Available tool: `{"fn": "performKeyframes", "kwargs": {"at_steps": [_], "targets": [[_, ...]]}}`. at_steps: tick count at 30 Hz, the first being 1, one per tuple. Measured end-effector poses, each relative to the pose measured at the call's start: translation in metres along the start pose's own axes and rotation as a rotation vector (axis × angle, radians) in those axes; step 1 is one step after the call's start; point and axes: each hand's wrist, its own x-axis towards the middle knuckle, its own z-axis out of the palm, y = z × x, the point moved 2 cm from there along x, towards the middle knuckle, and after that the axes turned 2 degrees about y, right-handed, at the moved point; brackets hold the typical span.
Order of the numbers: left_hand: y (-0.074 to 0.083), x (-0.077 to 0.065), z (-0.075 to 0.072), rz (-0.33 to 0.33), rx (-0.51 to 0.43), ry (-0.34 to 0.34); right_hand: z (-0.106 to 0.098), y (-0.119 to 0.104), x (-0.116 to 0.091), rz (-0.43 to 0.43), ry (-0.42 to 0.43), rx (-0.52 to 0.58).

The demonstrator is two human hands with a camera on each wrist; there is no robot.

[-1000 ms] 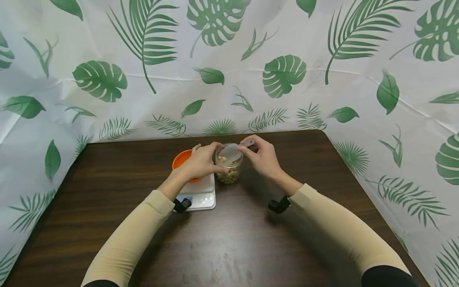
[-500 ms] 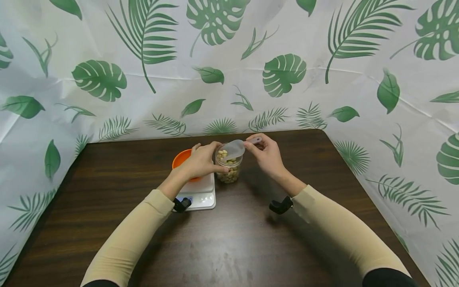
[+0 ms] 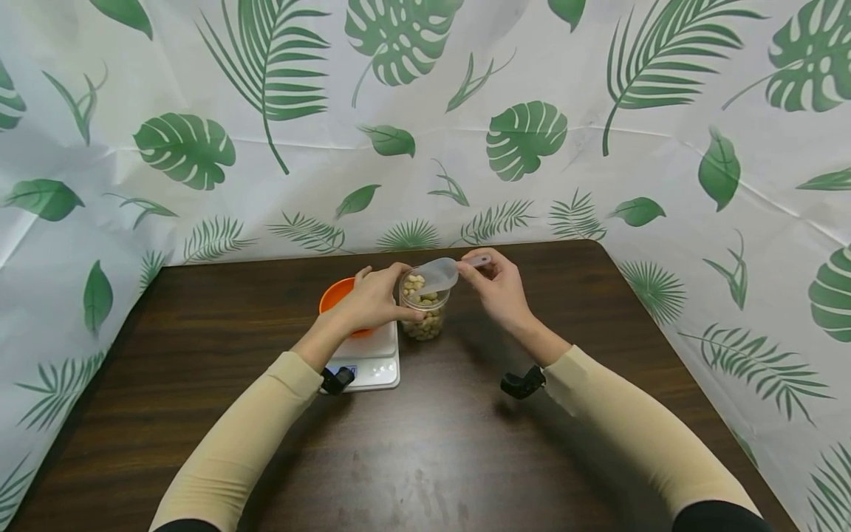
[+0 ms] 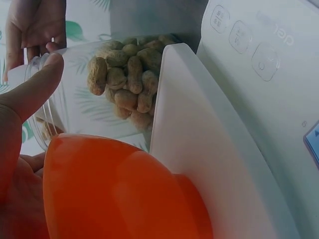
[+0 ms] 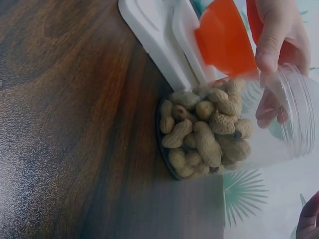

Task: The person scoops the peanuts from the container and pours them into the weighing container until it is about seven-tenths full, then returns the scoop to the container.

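Observation:
A clear jar point(image 5: 269, 134) stands on the table with unshelled peanuts point(image 5: 207, 142) in its lower part. My left hand point(image 3: 374, 299) grips it near the rim, thumb point(image 4: 42, 84) on the near side. In the head view, my right hand point(image 3: 495, 287) pinches the handle of a translucent scoop point(image 3: 439, 275). The scoop's bowl lies tilted over the jar's mouth; whether it carries peanuts I cannot tell. Just left of the jar, an orange bowl point(image 4: 114, 184) sits on a white kitchen scale point(image 3: 375, 375), partly hidden by my left hand and forearm.
All this is on a dark wooden table point(image 3: 425, 443), near its far edge. Behind it hangs a white sheet point(image 3: 452, 155) printed with green leaves. The scale stands right beside the jar.
My right hand has shifted a little to the right with the scoop, whose bowl now covers less of the jar's mouth and shows more peanuts. My left hand stays on the jar.

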Motion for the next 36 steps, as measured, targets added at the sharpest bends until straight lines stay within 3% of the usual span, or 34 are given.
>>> {"fn": "performKeyframes", "kwargs": {"at_steps": [8,18,25,36], "targets": [[0.001,0.0,0.0,-0.002,0.002,-0.002,-0.005,0.002,0.0,0.045,0.024,0.007],[0.002,-0.001,-0.002,-0.007,0.004,-0.002,-0.011,0.0,0.001,0.093,-0.021,0.004],[0.002,0.0,-0.001,-0.008,0.001,-0.016,-0.022,0.027,0.007,0.119,-0.032,0.023],[0.001,-0.001,-0.001,0.0,0.011,-0.016,-0.031,0.034,0.007,0.095,-0.017,0.068]]}}
